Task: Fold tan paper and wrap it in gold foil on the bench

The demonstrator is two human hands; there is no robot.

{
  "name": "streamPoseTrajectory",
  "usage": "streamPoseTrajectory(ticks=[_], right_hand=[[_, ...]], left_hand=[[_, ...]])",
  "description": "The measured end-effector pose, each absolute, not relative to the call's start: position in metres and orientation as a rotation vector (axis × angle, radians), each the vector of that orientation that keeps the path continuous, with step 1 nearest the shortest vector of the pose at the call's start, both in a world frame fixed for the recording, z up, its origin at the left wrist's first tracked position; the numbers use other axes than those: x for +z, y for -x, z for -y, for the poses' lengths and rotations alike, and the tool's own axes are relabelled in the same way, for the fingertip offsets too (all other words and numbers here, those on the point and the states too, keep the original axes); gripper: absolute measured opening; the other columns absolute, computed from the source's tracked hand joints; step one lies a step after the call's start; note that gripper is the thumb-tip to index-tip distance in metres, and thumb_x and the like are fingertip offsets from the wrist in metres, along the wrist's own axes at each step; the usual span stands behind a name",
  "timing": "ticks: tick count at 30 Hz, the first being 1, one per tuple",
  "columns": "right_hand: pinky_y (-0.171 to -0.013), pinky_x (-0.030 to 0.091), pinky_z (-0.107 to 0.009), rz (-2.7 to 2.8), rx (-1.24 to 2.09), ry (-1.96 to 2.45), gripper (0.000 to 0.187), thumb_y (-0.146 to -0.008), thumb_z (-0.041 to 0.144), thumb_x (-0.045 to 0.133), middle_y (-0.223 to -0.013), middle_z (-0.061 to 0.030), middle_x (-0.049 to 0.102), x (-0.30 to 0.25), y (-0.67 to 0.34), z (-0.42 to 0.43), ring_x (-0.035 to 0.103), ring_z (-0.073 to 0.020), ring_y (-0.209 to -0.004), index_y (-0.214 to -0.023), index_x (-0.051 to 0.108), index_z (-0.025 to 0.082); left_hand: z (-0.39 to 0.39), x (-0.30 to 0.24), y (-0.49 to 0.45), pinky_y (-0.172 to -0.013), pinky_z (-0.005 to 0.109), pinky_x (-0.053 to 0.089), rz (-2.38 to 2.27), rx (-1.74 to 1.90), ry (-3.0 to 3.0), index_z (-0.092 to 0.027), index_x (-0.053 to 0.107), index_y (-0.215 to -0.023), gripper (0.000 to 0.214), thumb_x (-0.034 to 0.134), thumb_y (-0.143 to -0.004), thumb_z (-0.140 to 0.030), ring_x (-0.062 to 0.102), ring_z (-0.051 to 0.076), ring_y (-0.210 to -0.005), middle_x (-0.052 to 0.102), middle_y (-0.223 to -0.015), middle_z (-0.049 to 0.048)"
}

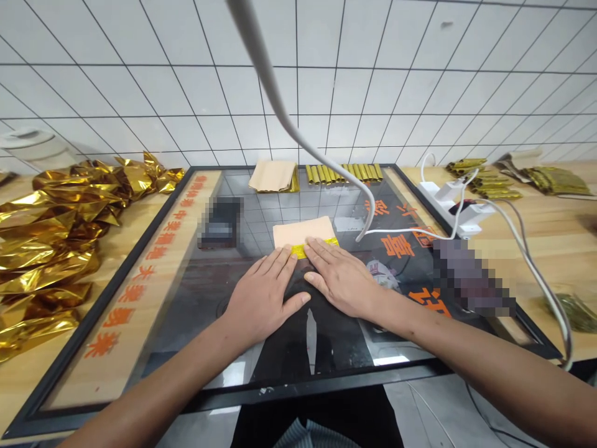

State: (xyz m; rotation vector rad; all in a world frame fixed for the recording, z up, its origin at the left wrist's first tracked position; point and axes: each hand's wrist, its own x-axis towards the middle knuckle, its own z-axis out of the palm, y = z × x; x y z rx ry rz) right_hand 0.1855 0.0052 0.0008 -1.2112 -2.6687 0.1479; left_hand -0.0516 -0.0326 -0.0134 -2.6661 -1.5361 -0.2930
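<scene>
My left hand (263,292) and my right hand (339,277) lie side by side, palms down, on a glass-topped table (196,311). The fingers of both are stretched flat and press on a small gold foil packet (315,246). That packet rests at the near edge of a tan paper sheet (301,233). Most of the packet is hidden under my fingertips.
A heap of crumpled gold foil bags (56,230) covers the wooden bench at left. At the back lie a stack of tan sheets (273,177) and a row of gold rolled packets (342,172). A white power strip (459,208) with cables sits right, more gold packets (489,180) beyond.
</scene>
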Motion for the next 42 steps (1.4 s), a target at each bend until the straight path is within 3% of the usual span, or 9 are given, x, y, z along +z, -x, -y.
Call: streamPoseTrajectory(ticks=[5, 10, 21, 26, 29, 35, 42], right_hand=[[-0.137, 0.031, -0.050, 2.653, 0.097, 1.234, 0.063, -0.117, 0.043, 0.037, -0.175, -0.0202, 0.040, 0.002, -0.203, -0.006, 0.036, -0.0286, -0.165, -0.167, 0.047, 0.006], [-0.135, 0.033, -0.052, 2.640, 0.074, 1.259, 0.061, -0.117, 0.042, 0.035, -0.176, -0.0179, 0.038, 0.001, -0.209, -0.006, 0.037, -0.0278, -0.164, -0.168, 0.047, 0.011], [-0.135, 0.034, -0.052, 2.700, 0.050, 1.265, 0.063, -0.117, 0.042, 0.034, -0.177, -0.0199, 0.036, 0.003, -0.210, -0.008, 0.039, -0.0306, -0.164, -0.167, 0.046, 0.004], [-0.135, 0.034, -0.053, 2.658, 0.079, 1.266, 0.063, -0.117, 0.044, 0.036, -0.178, -0.0171, 0.034, -0.001, -0.209, -0.008, 0.039, -0.0313, -0.164, -0.169, 0.046, 0.010], [-0.136, 0.032, -0.052, 2.667, 0.057, 1.267, 0.063, -0.117, 0.044, 0.035, -0.177, -0.0185, 0.036, -0.001, -0.209, -0.007, 0.039, -0.0314, -0.164, -0.167, 0.047, 0.007], [-0.135, 0.034, -0.054, 2.637, 0.065, 1.248, 0.062, -0.116, 0.043, 0.036, -0.175, -0.0184, 0.041, -0.005, -0.211, -0.008, 0.040, -0.0301, -0.163, -0.168, 0.047, 0.010], [-0.135, 0.033, -0.051, 2.684, 0.003, 1.256, 0.064, -0.118, 0.043, 0.030, -0.176, -0.0203, 0.038, -0.001, -0.210, -0.007, 0.040, -0.0307, -0.163, -0.166, 0.048, 0.004]], left_hand=[[0.032, -0.013, 0.053, -0.132, 0.054, 0.038, 1.532, -0.278, 2.663, -0.011, 0.050, -0.165, 0.084, 0.035, -0.110, -0.074, 0.041, 0.034, -0.164, 0.042, -0.176, 0.0176], [0.034, -0.015, 0.062, -0.133, 0.054, 0.037, 1.536, -0.306, 2.682, -0.018, 0.048, -0.167, 0.078, 0.034, -0.112, -0.072, 0.042, 0.032, -0.163, 0.043, -0.175, 0.0136], [0.047, -0.012, 0.075, -0.132, 0.057, 0.035, 1.574, -0.269, 2.612, -0.025, 0.050, -0.166, 0.067, 0.037, -0.114, -0.065, 0.044, 0.032, -0.162, 0.046, -0.174, 0.0087], [0.049, -0.001, 0.079, -0.130, 0.056, 0.040, 1.594, -0.304, 2.564, -0.016, 0.054, -0.161, 0.073, 0.033, -0.113, -0.067, 0.048, 0.034, -0.159, 0.050, -0.171, 0.0153], [0.042, 0.009, 0.066, -0.133, 0.054, 0.036, 1.543, -0.352, 2.573, -0.009, 0.051, -0.162, 0.078, 0.035, -0.113, -0.068, 0.041, 0.035, -0.163, 0.042, -0.175, 0.0196], [0.016, 0.004, 0.023, -0.137, 0.050, 0.030, 1.450, -0.283, 2.789, -0.011, 0.042, -0.169, 0.083, 0.035, -0.112, -0.071, 0.034, 0.031, -0.168, 0.035, -0.179, 0.0179], [0.012, -0.008, 0.031, -0.139, 0.047, 0.025, 1.481, -0.265, 2.785, -0.011, 0.042, -0.170, 0.080, 0.032, -0.114, -0.068, 0.032, 0.029, -0.169, 0.035, -0.180, 0.0158]])
